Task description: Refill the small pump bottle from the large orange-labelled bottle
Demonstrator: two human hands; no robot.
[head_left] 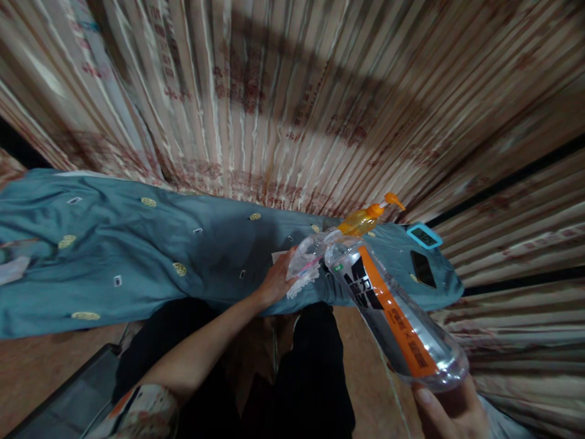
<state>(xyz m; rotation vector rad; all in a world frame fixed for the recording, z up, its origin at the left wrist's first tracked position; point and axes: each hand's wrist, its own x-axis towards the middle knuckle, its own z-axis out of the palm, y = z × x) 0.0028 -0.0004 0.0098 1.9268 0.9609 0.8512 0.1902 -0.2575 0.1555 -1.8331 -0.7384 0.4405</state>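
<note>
Right hand (450, 410), low at the frame's lower right, has its grip wrapped around the base of a large clear plastic bottle with a black-and-orange label (393, 308). The bottle is tipped well over, neck pointing up and away toward the left hand, so its mouth meets a small clear plastic container (307, 256); the tilt reads as a pour, though no stream of liquid can be made out. Left hand (275, 281) reaches forward with the arm extended, its grip closed on the side of that small container, apparently steadying it at the edge of the surface draped in a teal cloth with small yellow oval motifs (114, 256). A bit of white lacy material (304, 283) sits just under the container. Behind the two bottles stands an amber pump bottle with an orange dispenser head (365, 219), its nozzle pointing right. Just right of it lies a small device with a turquoise frame and grey display (425, 236), and a dark flat rectangle, perhaps a phone (423, 269), lies near it on the cloth. Label writing: bold black characters on white, smaller characters along the orange band, a green mark near the neck; all too blurred to read. A striped, patterned curtain (292, 103) hangs behind, its red print illegible.
</note>
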